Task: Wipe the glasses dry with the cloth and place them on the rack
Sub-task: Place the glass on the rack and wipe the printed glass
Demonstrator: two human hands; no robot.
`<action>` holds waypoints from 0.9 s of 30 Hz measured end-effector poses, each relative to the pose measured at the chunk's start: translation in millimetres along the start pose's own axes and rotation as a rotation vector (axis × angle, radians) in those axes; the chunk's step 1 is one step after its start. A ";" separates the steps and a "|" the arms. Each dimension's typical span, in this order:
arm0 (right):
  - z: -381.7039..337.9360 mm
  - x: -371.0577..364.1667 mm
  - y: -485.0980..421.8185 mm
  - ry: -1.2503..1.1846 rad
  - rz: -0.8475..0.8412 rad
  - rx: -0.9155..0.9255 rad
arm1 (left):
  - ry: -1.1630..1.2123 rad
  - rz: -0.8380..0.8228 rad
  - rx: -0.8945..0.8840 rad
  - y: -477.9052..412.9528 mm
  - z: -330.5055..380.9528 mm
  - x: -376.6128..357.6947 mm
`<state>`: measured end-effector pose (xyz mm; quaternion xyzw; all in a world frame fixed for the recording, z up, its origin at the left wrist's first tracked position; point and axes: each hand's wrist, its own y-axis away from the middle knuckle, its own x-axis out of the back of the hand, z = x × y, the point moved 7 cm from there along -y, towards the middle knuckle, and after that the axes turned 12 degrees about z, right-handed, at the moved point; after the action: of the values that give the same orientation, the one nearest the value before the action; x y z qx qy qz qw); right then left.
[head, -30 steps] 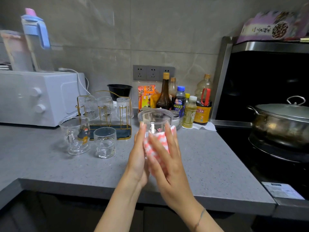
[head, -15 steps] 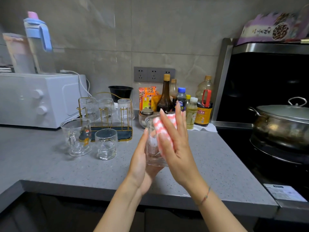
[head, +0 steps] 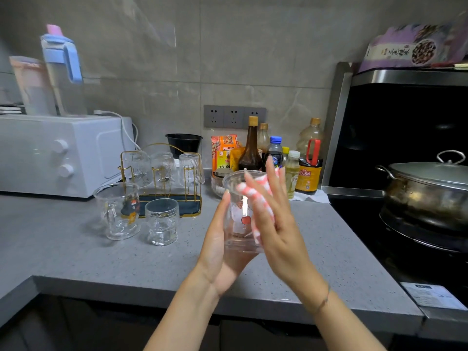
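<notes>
**If my palms slip, this glass lands on stone**

Because I have the glass [head: 240, 219] sandwiched rather than gripped, everything depends on even pressure. My left hand [head: 220, 252] lies along its left side and under its base, fingers straight up. My right hand [head: 276, 224] is flat too, fingers straight, pressing the red-and-white cloth [head: 255, 193] against the right wall up to the rim. Neither hand curls round anything that I can see; my left thumb is hidden. The glass is upright in the air above the grey counter [head: 76, 249], in front of the bottles [head: 274, 153] and to the right of the rack [head: 162, 178].

If the wall is wet, I think a hard rub from the right could push the glass sideways out of my left palm. A drop onto that hard counter would likely chip or break it.

The cloth covers only part of the wall, so my bare skin may smear what I mean to dry.

The way to the rack has its own trap. A mug [head: 117, 211] and a small tumbler [head: 162, 221] stand just in front of it, so a low, hurried pass could knock them over. Three ribbed glasses [head: 163, 168] already hang upside down there, and clinking into one could crack both. A small jar [head: 219, 182] sits close behind my glass as well.
</notes>
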<state>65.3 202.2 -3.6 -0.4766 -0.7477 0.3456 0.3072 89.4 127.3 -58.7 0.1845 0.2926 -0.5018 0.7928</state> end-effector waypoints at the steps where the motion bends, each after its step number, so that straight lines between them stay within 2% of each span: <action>1: -0.3 2.3 -7.1 0.012 0.001 -0.006 | -0.009 -0.016 0.006 0.2 -0.9 -1.6; 5: -2.7 -1.2 -10.0 0.093 -0.033 0.084 | -0.088 -0.012 -0.036 -1.8 3.4 -1.8; 10: -2.2 -11.5 14.6 0.082 -0.095 0.107 | -0.091 0.051 -0.093 -4.4 11.8 3.1; 14: -6.2 -20.4 40.5 0.056 -0.145 0.144 | -0.042 0.031 -0.004 -6.8 13.5 4.1; 16: -8.0 -19.9 39.1 0.031 -0.139 0.124 | -0.014 0.006 0.006 -5.4 14.6 1.0; 21: -6.5 -10.7 5.4 0.073 -0.067 0.099 | -0.134 0.041 -0.127 -0.1 18.5 -1.5; 24: -4.8 -4.3 -13.9 0.082 -0.026 0.077 | -0.114 0.032 -0.080 0.1 11.9 -0.1; 27: -4.2 -8.6 -11.3 0.100 -0.049 0.101 | -0.103 0.014 -0.105 1.4 14.1 0.5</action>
<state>66.0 191.7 6.8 -0.4587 -0.7245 0.3509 0.3762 94.8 119.3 -48.3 0.1186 0.2762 -0.4889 0.8189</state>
